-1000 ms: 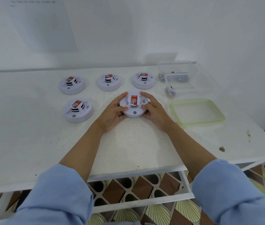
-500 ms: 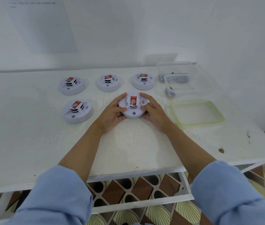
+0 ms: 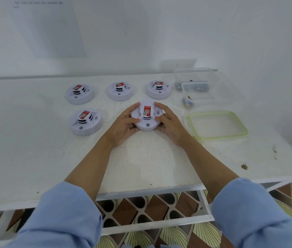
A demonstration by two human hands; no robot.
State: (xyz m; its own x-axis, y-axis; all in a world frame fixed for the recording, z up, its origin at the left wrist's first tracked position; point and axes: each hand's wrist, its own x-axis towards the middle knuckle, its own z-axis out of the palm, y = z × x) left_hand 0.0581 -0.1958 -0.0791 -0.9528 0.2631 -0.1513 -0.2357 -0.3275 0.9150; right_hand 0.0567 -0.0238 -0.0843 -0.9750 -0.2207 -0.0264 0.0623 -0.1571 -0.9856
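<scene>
A round white smoke detector (image 3: pixel 147 120) with a red label on top sits on the white table (image 3: pixel 34 158) in front of me. My left hand (image 3: pixel 123 125) grips its left side, thumb on the top and fingers round the far rim. My right hand (image 3: pixel 170 124) grips its right side the same way. Part of the detector's base is hidden by my palms.
Several identical detectors stand nearby: one to the left (image 3: pixel 86 122) and three in a back row (image 3: pixel 79 93), (image 3: pixel 120 91), (image 3: pixel 158 89). At right lie a green-rimmed lid (image 3: pixel 217 125), a clear container (image 3: pixel 195 81) holding batteries, and a loose battery (image 3: pixel 188 102).
The detector between my hands has turned slightly, its red label now pointing more straight up. Both hands have kept their hold around it.
</scene>
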